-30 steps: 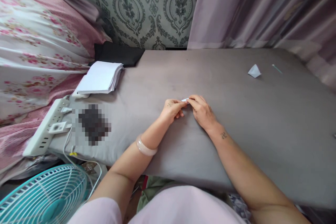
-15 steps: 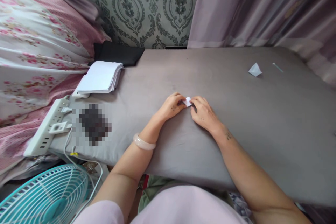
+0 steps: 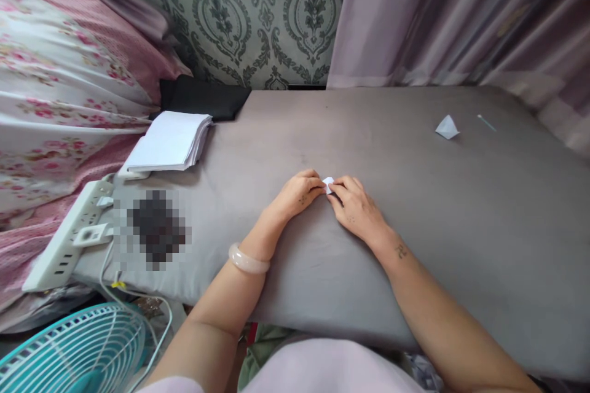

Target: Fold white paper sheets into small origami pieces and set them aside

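A small folded piece of white paper (image 3: 328, 183) sits between my hands, just above or on the grey cloth of the table. My left hand (image 3: 300, 193) pinches its left side, thumb and fingers together. From the right, my right hand (image 3: 357, 204) grips the other side, with its fingertips over the paper's edge. Fingers cover much of the paper, so its full shape is hidden. A pale bangle (image 3: 249, 259) is round my left wrist.
A folded paper shape (image 3: 447, 128) and a thin stick (image 3: 487, 123) lie at the far right. Left stand a stack of white paper (image 3: 163, 141), a black folded item (image 3: 203, 97), a power strip (image 3: 69, 236) with cables, and a blurred dark object (image 3: 159, 227). A turquoise fan (image 3: 83, 350) is lower left.
Both hands have come closer together on the paper, and less of it shows between them. The camera view has shifted slightly.
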Available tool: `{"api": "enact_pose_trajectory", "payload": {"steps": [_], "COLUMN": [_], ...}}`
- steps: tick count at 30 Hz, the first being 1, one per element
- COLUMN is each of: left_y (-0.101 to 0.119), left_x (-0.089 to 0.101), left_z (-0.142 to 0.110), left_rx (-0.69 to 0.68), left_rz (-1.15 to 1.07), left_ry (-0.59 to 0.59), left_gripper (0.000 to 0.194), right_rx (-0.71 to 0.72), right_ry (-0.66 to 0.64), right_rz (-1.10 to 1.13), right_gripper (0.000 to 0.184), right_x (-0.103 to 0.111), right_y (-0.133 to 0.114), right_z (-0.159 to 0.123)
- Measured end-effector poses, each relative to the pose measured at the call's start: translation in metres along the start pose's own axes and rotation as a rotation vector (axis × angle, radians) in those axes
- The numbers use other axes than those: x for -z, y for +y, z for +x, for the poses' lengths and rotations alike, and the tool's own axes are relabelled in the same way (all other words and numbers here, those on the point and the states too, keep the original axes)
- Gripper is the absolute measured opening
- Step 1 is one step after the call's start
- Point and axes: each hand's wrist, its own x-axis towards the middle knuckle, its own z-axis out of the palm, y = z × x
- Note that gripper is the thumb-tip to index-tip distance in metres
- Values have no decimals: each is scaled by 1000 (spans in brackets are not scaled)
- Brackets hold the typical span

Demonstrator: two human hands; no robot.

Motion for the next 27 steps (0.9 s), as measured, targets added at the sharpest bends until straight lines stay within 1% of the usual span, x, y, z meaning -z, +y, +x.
{"api": "enact_pose_trajectory", "payload": {"steps": [5,11,14,19,23,27], "left_y": [-1,-1,2,6,9,15], "left_x": [0,-2,-1,-4,-6,-2], "left_z": [1,3,3,3,4,6], "left_rx": [-10,48,99,231,289,346], "left_rz": [-12,-69,-63,-24,-7,-45], "left_ry": [2,36,46,86,92,74], "left_gripper": [21,23,23,19,17,15], "right_rx": [-13,-96,-127,-161,-182,-222], "right_ry": [20,69,84,117,144,153], "right_rz": [-25,-10,12,61,109,144], "right_gripper": [22,20,23,26,24,20], "right_x": [0,-4,-7,-12,-12,-11], "right_y": [-5,-1,1,5,6,6], "right_z": [0,0,1,4,6,9]}}
